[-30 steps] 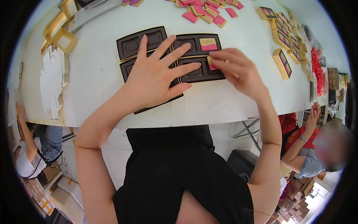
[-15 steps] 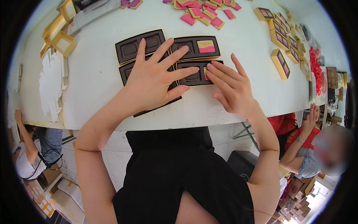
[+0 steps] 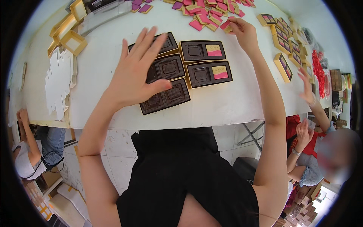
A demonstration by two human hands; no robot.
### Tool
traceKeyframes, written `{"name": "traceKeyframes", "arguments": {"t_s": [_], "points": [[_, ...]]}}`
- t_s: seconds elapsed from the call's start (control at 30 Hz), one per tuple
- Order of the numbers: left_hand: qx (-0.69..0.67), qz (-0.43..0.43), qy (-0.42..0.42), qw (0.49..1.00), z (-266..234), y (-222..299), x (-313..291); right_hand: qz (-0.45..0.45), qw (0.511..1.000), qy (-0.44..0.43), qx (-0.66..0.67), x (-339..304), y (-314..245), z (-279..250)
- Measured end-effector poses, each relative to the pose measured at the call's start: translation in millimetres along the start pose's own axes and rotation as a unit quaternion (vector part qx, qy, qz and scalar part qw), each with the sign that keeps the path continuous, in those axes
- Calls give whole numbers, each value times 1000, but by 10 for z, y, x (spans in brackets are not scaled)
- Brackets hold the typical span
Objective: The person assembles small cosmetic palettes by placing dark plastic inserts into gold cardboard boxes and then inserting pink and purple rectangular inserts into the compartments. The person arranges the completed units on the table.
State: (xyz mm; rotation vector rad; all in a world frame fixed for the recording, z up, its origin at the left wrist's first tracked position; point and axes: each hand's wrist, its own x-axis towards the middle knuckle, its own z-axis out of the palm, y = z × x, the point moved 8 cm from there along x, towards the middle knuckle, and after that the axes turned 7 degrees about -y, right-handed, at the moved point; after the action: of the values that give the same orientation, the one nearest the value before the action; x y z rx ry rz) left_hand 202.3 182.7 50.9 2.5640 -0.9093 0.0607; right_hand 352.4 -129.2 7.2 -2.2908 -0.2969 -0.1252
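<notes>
My left hand (image 3: 132, 75), fingers spread, hovers over the left column of gold-edged boxes with dark brown trays. It partly hides the upper box (image 3: 167, 42), the middle box (image 3: 168, 68) and the lower box (image 3: 166, 97), whose visible compartments hold nothing. Beside them, an upper right box (image 3: 193, 50) and a lower right box (image 3: 199, 75) each carry one pink-and-gold wrapped square in the right compartment. Farther away, my right hand (image 3: 245, 33) pinches a small pink-and-gold wrapped square (image 3: 226, 26) at the edge of a pile (image 3: 206, 17) of similar squares.
Purple-and-gold squares (image 3: 145, 8) lie at the far side. Gold box frames (image 3: 73, 42) and stacked white card pieces (image 3: 59, 81) occupy the left. Filled boxes (image 3: 283, 67) and red ribbon (image 3: 318, 72) sit at the right. Other people's hands (image 3: 304, 132) show at both sides.
My right hand has left the lower right box and reached out to the pile, closing on a square. My left hand has lifted and shifted left, uncovering more of the trays.
</notes>
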Motion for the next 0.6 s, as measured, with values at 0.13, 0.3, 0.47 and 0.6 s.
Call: {"name": "traceKeyframes", "arguments": {"t_s": [0.13,0.3,0.47,0.6], "points": [[40,-21,-44,998,195,-56,-184,-8,971,-102,218,-54,-644,219],[37,-17,-12,999,276,-47,-179,-26,959,-178,220,-187,-1512,792],[-28,-13,63,998,214,-73,-235,-345,917,-186,-72,-255,-2062,1161],[-21,-9,70,997,201,-83,-250,-319,920,-227,-7,-300,-2031,1287]]}}
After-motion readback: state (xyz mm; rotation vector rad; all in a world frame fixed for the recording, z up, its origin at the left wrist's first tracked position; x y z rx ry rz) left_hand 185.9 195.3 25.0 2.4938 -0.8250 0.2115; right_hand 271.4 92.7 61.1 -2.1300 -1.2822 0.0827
